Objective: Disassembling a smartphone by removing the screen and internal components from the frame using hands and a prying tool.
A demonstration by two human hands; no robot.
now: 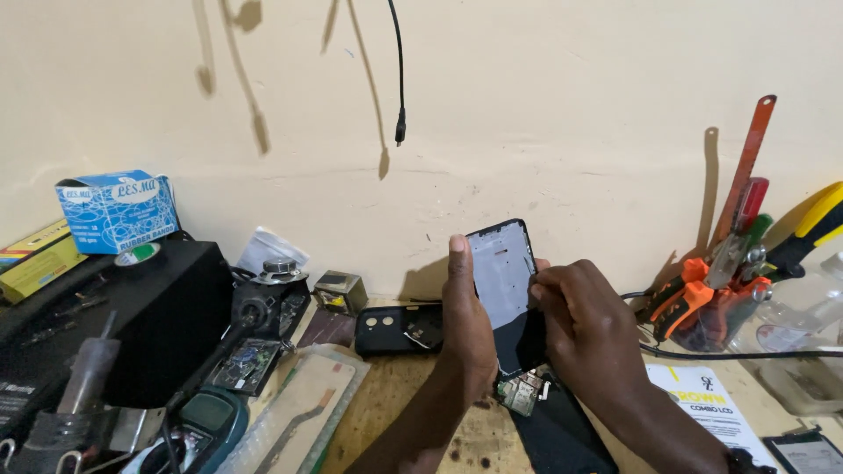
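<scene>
Left hand: our left hand (465, 320) is wrapped round the left edge of a phone frame (503, 283), thumb up along its side, holding it upright and a little tilted
Right hand: our right hand (581, 320) is pinched narrow at the frame's right edge, fingertips (537, 283) touching it; we cannot tell whether a small tool sits between them
Phone frame: black rim, pale grey inner plate, held between both hands above the bench, its lower dark part hidden partly behind the right hand
Circuit board: a small green circuit board (522, 392) shows just below the two hands
Back cover: a black phone back cover (399, 329) with round camera holes lies flat just left of the left hand
Dark panel: a black flat panel (562, 434) lies on the wooden bench (395, 404) under the right wrist
Leaflet: a white printed leaflet (702, 404) lies right of the right forearm
Pliers: orange-handled pliers (694, 294) stand in a cluster of tools well right of the right hand
Blue box: a blue cardboard box (117, 211) sits far left of the left hand, on a black case (132, 307)
Cable: a black cable (398, 79) hangs on the wall above the hands
</scene>
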